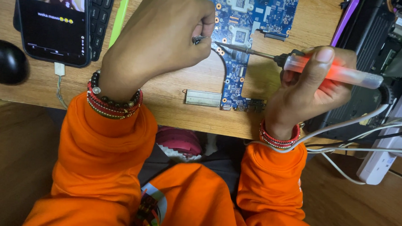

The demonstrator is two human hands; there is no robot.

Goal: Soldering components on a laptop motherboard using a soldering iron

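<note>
— Wooden desk (175, 96): what is laid on it?
— 1 blue circuit board (239, 38), upper centre, flat for access.
— How are the 2 hands used?
— A small metal tool (198, 39) is pinched by the left hand (156, 40); a soldering iron (318, 70) is gripped by the right hand (311, 88), fingers curled tight, tip angled onto the board.
— Elsewhere?
— 1 phone (52, 23), upper left.

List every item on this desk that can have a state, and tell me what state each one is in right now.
soldering iron: held in right hand, handle glowing red, tip on the board
circuit board: bare, lying flat on the desk
tweezers: pinched in left hand, tip at the board
phone: screen lit, cable plugged in
mouse: untouched
</note>
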